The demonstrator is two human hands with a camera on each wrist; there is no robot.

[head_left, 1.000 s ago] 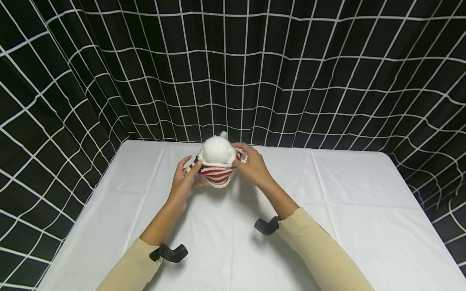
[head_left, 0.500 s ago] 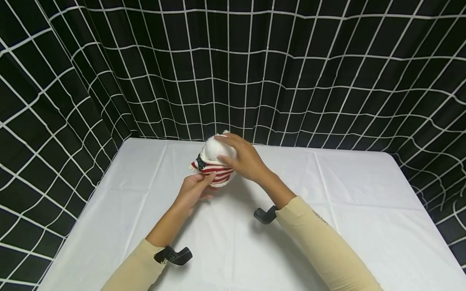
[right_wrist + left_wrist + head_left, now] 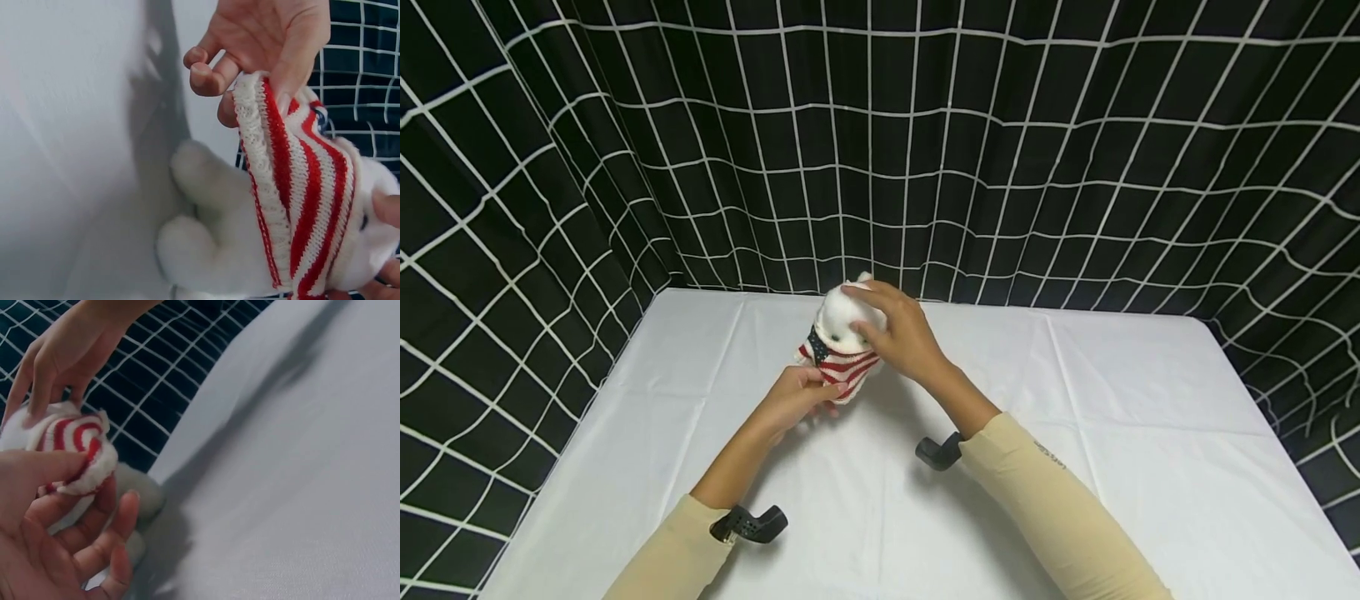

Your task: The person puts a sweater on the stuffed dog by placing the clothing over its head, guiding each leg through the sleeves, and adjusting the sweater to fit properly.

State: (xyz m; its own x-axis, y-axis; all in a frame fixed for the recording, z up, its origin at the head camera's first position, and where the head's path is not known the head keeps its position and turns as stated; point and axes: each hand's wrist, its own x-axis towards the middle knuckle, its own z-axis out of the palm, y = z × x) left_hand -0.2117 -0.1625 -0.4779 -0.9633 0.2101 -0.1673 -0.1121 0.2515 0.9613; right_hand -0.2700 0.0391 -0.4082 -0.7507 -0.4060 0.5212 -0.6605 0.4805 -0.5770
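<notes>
A white plush toy [image 3: 838, 312] wears a knitted sweater [image 3: 852, 365] with red and white stripes and a dark blue starred patch. My left hand [image 3: 792, 398] pinches the sweater's lower hem between thumb and fingers. In the right wrist view, that hem [image 3: 253, 150] is pulled out from the body. The right hand [image 3: 908, 333] grips the toy's head from the right, thumb in front and fingers over the top. Below the sweater, two rounded white legs [image 3: 187, 250] stick out. Part of the face is hidden by the right thumb.
A white cloth-covered table [image 3: 985, 500] lies under the hands. Behind it and at the sides hangs a black curtain [image 3: 925, 150] with a white grid. Dark wrist-worn devices [image 3: 749, 525] show at both sleeve cuffs.
The right hand has gone from the sweater's right side to the toy's head. My left hand has shifted from the sweater's left side to its hem. The toy now tilts, its eyes partly showing.
</notes>
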